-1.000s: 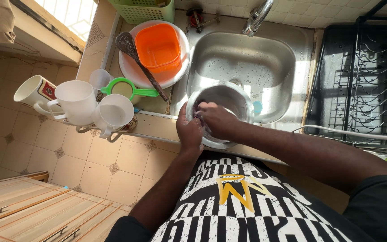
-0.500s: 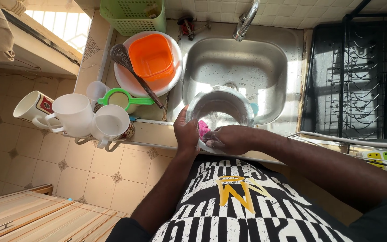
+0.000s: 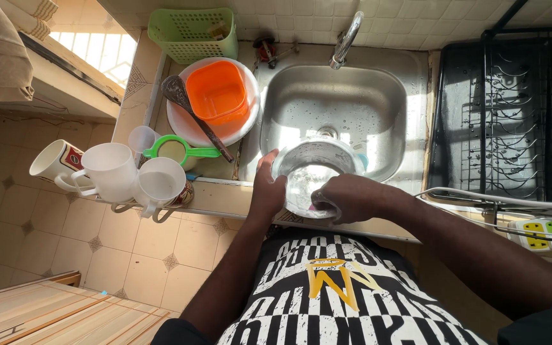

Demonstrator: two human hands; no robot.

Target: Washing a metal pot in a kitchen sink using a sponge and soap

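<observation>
The left hand [image 3: 268, 190] gripped the left rim of a round glass bowl [image 3: 314, 174], fingers curled over the edge, holding it tilted above the near edge of the steel sink [image 3: 333, 102]. The right hand [image 3: 346, 198] was closed on a small pink item, probably a sponge [image 3: 316, 207], pressed against the near inner wall of the bowl. The bowl lay directly between both hands: its open face pointed up and toward the person, with the right hand at the near rim and the left hand at the left rim. Both hands were in contact with it.

The sponge was almost fully covered by the right fingers; its shape could not be confirmed. A light-blue object behind the bowl's right edge was cut off.

On the counter to the left stood 3 white mugs [image 3: 113, 172], a green strainer [image 3: 177, 151], and an orange container [image 3: 217, 92] on a white plate [image 3: 180, 121] with a ladle [image 3: 193, 112]. A black dish rack [image 3: 499, 121] stood to the right.
</observation>
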